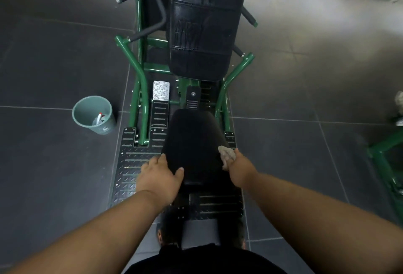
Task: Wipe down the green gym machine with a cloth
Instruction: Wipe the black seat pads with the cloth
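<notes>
Down low, the left hand [160,175] lies flat-fingered on the left edge of the green gym machine's [139,72] black seat pad [194,142], while the right hand [241,170] clamps a crumpled cloth [226,154] against its right edge, open tiled floor [54,59] and a grey bucket [94,114] lying leftward.

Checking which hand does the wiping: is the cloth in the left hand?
No, the cloth is held by the right hand at the seat's right edge, while the left hand rests on its left edge.
</notes>
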Available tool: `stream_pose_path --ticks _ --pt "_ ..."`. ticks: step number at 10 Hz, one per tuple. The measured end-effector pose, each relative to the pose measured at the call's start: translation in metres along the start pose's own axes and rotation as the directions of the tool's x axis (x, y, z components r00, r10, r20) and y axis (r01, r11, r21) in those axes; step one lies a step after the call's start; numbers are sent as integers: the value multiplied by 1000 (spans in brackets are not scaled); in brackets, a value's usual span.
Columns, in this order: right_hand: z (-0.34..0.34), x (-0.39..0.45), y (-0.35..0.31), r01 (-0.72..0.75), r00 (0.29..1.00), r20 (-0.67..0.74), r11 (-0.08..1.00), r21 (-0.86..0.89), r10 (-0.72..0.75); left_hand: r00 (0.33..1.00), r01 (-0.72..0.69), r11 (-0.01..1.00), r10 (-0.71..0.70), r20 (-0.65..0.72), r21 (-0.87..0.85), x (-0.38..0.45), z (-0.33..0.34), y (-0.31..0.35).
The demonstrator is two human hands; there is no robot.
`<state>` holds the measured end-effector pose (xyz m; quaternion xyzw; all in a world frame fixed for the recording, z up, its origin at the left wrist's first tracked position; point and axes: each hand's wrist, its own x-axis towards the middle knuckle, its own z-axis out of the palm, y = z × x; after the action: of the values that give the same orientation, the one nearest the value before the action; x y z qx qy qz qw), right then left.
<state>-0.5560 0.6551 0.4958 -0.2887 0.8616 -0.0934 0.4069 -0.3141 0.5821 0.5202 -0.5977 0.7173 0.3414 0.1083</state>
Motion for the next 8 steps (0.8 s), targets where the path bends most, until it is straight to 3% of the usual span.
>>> stream_pose_path --ticks 2,3,4,5,6,7,8 --pt "-6 40 -15 3 998 68 1000 -4 -3 998 65 998 -65 -24 9 3 0 9" --pt "-5 57 -10 48 991 122 994 96 -60 992 119 992 -117 -56 32 3 7 17" --pt "-8 59 3 113 933 303 956 271 -196 972 219 973 -209 -110 80 3 16 35" --pt "-20 70 18 149 894 375 952 266 -244 932 339 929 -309 -190 150 3 31 62" --pt "-45 71 32 247 827 482 957 152 -290 867 467 874 -422 -265 136 1 55 92" --pt "-62 76 54 306 703 646 947 102 -297 795 537 844 -502 -340 10 0 84 128" --pt "-76 79 63 246 637 709 951 187 -304 796 528 849 -509 -328 -35 -3 105 157"
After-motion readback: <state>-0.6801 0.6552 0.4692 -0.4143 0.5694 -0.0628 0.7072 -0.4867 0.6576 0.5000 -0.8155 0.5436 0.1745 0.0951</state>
